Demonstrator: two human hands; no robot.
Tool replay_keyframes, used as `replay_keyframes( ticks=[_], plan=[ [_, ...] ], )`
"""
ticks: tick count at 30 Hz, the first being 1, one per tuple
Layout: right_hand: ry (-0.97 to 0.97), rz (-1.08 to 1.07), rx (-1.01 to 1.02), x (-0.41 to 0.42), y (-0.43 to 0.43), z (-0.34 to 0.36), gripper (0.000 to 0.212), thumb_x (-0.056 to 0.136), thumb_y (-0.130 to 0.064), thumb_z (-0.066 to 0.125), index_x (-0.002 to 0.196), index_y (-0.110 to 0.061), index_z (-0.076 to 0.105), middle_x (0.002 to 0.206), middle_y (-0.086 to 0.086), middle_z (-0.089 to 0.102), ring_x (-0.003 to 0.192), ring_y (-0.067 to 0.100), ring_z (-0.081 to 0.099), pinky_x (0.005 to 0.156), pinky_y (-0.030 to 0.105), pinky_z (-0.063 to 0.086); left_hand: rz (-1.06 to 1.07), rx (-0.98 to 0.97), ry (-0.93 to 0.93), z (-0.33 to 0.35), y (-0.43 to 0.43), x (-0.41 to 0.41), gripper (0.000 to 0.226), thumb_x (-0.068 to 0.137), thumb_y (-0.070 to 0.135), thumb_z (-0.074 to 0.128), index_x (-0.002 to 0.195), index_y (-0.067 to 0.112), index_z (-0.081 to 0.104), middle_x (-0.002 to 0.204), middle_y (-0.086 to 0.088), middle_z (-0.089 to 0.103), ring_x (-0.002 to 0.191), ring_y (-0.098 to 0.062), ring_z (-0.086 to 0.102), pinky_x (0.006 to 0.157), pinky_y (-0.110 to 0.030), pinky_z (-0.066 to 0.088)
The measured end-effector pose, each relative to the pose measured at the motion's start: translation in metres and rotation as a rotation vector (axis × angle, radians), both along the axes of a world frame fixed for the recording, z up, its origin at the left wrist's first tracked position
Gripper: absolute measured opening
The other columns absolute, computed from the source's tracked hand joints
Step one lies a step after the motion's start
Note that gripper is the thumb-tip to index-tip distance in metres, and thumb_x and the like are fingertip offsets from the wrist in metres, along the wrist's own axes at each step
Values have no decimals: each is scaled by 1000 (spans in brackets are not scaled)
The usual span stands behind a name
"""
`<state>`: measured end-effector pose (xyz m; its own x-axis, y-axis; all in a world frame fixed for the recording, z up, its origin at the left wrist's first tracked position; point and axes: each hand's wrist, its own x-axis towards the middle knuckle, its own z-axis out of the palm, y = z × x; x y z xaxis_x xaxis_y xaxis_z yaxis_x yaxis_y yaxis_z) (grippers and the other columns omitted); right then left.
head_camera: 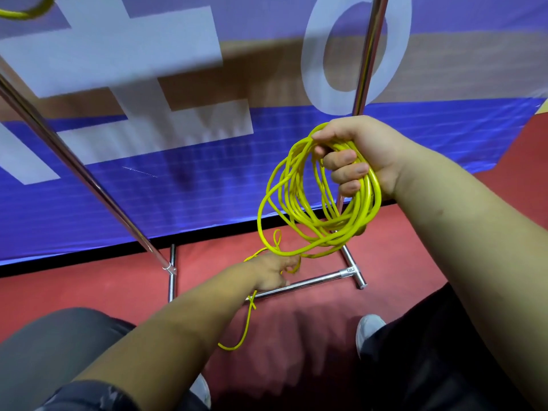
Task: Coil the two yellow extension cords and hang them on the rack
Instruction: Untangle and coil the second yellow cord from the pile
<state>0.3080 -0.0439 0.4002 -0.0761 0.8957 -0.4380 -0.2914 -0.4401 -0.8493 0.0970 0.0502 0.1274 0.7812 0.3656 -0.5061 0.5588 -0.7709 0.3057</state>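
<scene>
My right hand (353, 155) grips a coil of yellow extension cord (299, 209), several loops hanging below the fist. Lower down, my left hand (274, 271) pinches the loose tail of the same cord (247, 324) close to the floor; the tail trails down and curls on the red floor. The chrome rack stands in front of me: one upright (369, 54) rises behind my right hand, another pole (74, 164) slants on the left, and its base bar (314, 281) lies under my left hand. A second yellow cord (26, 13) shows at the top left corner, mostly out of view.
A blue, white and tan banner (178, 179) hangs just behind the rack. The floor (89, 289) is red. My knees and grey-white shoes (367, 330) are at the bottom of the view.
</scene>
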Motion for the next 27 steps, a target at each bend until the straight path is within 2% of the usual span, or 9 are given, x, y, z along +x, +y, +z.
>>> replay_keyframes(
  ticks=[4,7,12,16,18,20,22,25,27],
  plan=[
    [-72,-31,10,7,-1,-4,22,95,-32,60,80,-16,57,51,-8,26,32,9,24,40,21,29,-103,94,332,-4,5,-14,43,95,23,64,135,36,59,131,-2,64,121,-31,61,96,-36,53],
    [-192,-54,-2,13,1,-9,22,93,-33,63,80,-16,56,55,-5,25,35,11,23,42,23,28,-71,135,407,19,10,-13,37,91,6,59,121,25,69,103,-3,68,94,-29,65,78,-32,51],
    [-319,-2,-35,16,3,-12,23,93,-34,63,82,-15,57,59,-4,25,36,12,21,43,22,27,96,381,178,52,41,-21,15,97,27,60,106,22,70,104,-6,70,98,-32,69,78,-35,55],
    [-420,56,-27,5,7,-15,23,96,-34,62,86,-14,58,59,-1,28,37,13,21,43,23,29,349,323,-33,94,65,-25,11,92,21,59,87,13,65,86,-7,75,86,-29,73,73,-35,57],
    [-463,39,-22,-3,11,-18,22,96,-33,63,88,-13,57,59,0,30,38,14,23,42,23,30,570,136,-184,122,71,-24,13,92,15,59,85,9,67,72,-9,76,68,-25,74,70,-36,62],
    [-481,-1,-9,-12,15,-22,21,93,-31,66,89,-13,57,59,1,33,38,16,26,43,24,31,836,-108,-333,155,76,-23,13,95,12,62,86,4,67,59,-11,69,51,-24,64,62,-36,60],
    [-488,-38,24,-21,20,-25,19,90,-30,69,90,-14,59,59,2,37,40,18,29,44,26,34,1047,-344,-496,191,75,-23,12,97,14,66,88,7,67,50,-3,58,42,-14,55,55,-30,59],
    [-508,-96,113,-35,28,-28,20,91,-30,72,85,-15,61,58,5,41,40,21,35,44,28,37,1218,-810,-728,241,73,-23,17,99,23,70,89,9,66,60,0,55,46,-8,61,56,-36,64],
    [-497,-111,178,-44,31,-31,32,89,-35,76,72,-15,58,59,11,44,42,24,40,46,32,41,1224,-932,-794,266,70,-24,21,98,25,69,88,7,64,66,-3,56,51,-12,68,60,-43,65]
  ],
)
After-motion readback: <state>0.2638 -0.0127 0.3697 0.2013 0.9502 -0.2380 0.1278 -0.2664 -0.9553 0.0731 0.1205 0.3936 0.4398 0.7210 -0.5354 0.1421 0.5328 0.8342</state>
